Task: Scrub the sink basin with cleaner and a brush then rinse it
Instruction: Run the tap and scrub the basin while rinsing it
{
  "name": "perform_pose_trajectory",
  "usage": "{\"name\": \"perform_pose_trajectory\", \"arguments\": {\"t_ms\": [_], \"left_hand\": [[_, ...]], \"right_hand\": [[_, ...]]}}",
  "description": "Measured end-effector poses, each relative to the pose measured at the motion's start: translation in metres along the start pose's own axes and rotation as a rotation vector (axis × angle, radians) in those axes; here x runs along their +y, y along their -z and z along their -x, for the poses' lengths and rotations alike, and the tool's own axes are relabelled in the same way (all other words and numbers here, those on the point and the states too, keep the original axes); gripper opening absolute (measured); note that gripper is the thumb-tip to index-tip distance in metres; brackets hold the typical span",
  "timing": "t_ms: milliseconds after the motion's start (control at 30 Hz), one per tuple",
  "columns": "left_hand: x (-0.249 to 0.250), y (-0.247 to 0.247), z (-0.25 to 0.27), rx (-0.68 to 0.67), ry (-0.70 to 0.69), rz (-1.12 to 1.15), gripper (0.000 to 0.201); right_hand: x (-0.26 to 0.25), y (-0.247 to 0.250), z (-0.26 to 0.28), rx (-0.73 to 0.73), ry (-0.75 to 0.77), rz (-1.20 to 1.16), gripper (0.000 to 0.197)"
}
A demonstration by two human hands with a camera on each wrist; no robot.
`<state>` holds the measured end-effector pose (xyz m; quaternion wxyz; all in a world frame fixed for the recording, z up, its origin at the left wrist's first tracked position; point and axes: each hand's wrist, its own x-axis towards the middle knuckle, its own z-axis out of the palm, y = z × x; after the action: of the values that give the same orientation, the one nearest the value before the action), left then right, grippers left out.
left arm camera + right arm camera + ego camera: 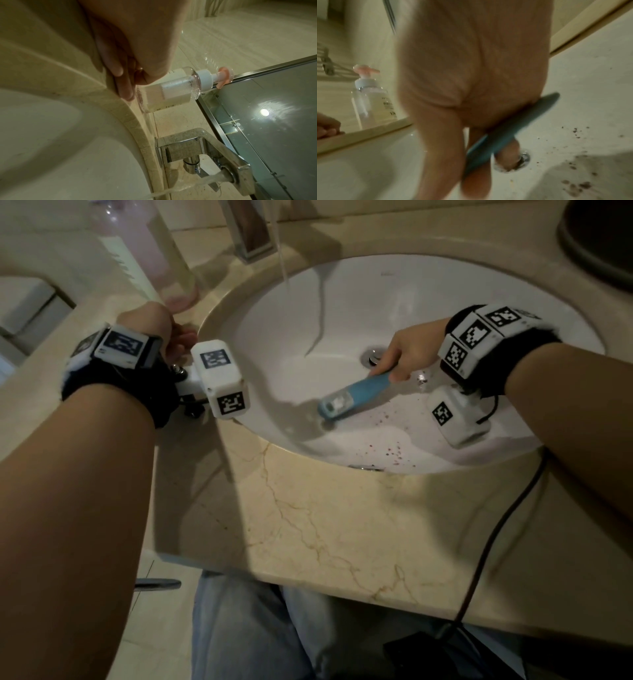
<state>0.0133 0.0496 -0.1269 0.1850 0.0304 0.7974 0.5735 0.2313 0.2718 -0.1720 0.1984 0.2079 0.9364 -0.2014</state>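
The white oval sink basin (376, 302) is set into a beige marble counter (342, 525). My right hand (407, 357) grips the handle of a blue brush (356, 395) just beside the drain (373, 356). The brush head lies against the near left wall of the basin. In the right wrist view the blue handle (513, 124) crosses my curled fingers above the drain (523, 158). Dark reddish specks (390, 450) dot the near part of the basin. My left hand (178, 337) rests on the counter at the sink's left rim, fingers (123, 86) flat on the stone, holding nothing.
Water (282, 251) runs from the chrome faucet (251, 231) into the back of the basin. A clear pump bottle (154, 251) stands on the counter just beyond my left hand. A dark round container (599, 234) sits at the back right. A black cable (496, 525) hangs over the counter's front.
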Motion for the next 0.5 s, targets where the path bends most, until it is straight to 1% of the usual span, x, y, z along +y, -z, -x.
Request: {"name": "perform_pose_trajectory", "arguments": {"t_ms": [100, 133, 167, 200, 300, 333, 367, 400, 433, 467, 500], "left_hand": [[0.0, 0.002, -0.007, -0.029, 0.016, 0.036, 0.031], [0.0, 0.002, -0.008, -0.05, 0.027, 0.046, 0.032], [0.0, 0.002, -0.01, -0.067, 0.038, 0.045, 0.032], [0.0, 0.003, -0.012, -0.075, 0.045, 0.038, 0.032], [0.0, 0.004, -0.017, -0.078, 0.053, 0.029, 0.031], [-0.001, 0.004, -0.018, -0.081, 0.055, 0.038, 0.03], [-0.001, 0.005, -0.02, -0.085, 0.056, 0.05, 0.03], [-0.002, 0.005, -0.021, -0.086, 0.057, 0.062, 0.03], [-0.003, 0.005, -0.023, -0.082, 0.056, 0.066, 0.03], [-0.003, 0.004, -0.023, -0.074, 0.055, 0.063, 0.03], [-0.004, 0.005, -0.024, -0.063, 0.053, 0.055, 0.029]], "right_hand": [[-0.006, -0.001, 0.003, -0.346, 0.01, -0.124, 0.038], [-0.008, -0.002, 0.003, -0.412, -0.005, -0.153, 0.037], [-0.007, -0.002, 0.002, -0.412, -0.024, -0.144, 0.036], [-0.006, -0.002, 0.001, -0.363, -0.043, -0.102, 0.037], [0.0, -0.001, -0.004, -0.072, -0.088, 0.053, 0.038], [0.002, -0.001, -0.005, 0.009, -0.085, 0.068, 0.037], [0.003, 0.0, -0.006, 0.055, -0.076, 0.063, 0.038], [0.004, 0.0, -0.006, 0.061, -0.06, 0.048, 0.038], [0.004, 0.001, -0.006, 0.026, -0.04, 0.024, 0.038], [0.003, 0.001, -0.004, -0.042, -0.014, -0.001, 0.037], [0.001, 0.001, -0.002, -0.143, 0.009, -0.03, 0.037]]}}
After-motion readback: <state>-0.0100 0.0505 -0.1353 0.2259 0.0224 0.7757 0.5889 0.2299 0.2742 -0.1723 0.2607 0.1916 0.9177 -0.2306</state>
